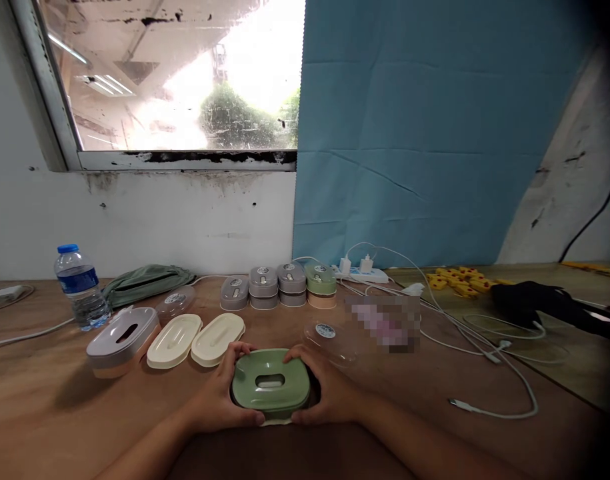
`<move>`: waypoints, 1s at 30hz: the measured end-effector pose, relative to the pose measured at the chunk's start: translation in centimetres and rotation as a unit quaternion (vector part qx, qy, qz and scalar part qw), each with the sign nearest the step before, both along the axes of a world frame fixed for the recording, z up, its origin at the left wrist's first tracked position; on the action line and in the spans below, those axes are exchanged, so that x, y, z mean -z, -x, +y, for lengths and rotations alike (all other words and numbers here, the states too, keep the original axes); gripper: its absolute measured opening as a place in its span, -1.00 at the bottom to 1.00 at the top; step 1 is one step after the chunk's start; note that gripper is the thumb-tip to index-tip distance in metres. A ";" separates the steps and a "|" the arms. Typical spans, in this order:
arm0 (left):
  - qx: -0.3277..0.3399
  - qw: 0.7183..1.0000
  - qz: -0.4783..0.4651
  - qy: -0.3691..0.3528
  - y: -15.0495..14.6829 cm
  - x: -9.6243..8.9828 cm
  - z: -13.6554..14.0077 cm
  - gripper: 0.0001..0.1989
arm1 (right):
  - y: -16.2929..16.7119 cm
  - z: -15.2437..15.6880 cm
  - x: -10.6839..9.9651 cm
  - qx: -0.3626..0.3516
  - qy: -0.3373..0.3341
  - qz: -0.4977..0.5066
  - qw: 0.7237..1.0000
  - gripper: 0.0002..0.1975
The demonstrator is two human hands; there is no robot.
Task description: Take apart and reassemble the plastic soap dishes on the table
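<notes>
Both hands grip a green rounded box [271, 395] with an oval slot in its top, at the table's near edge. My left hand [219, 397] wraps its left side, thumb at the front and fingers at the back. On the other side, my right hand [332, 390] holds it the same way. A cream-coloured edge shows under the box. Just beyond lie two cream oval trays, a left tray [175, 340] and a right tray [218, 339]. Behind my right hand is a clear plastic lid [329, 341] with a round sticker.
A grey-and-peach box [122, 340] stands left, near a water bottle [82, 287] and a green pouch [147, 283]. Several small boxes [263, 288] line the back. White cables [485, 347], a power strip [362, 272] and yellow pieces [459, 281] lie right.
</notes>
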State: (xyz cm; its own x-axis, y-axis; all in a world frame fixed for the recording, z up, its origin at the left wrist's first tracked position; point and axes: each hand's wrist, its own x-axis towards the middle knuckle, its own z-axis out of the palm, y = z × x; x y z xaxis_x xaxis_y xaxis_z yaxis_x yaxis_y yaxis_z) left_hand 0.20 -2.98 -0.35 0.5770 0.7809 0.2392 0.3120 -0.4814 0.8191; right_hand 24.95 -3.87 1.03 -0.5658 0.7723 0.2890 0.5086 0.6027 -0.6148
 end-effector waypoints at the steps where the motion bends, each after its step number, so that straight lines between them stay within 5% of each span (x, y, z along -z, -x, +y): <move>1: 0.003 1.000 -0.005 0.002 0.0 0.0 0.0 -0.21 | 0.0 0.0 0.0 0.000 0.001 0.002 1.000 -0.33; 30: 0.015 0.994 0.071 -0.084 0.7 -1.0 -0.3 -0.27 | -0.2 -0.6 -0.1 -0.026 -0.032 -0.043 0.998 -0.24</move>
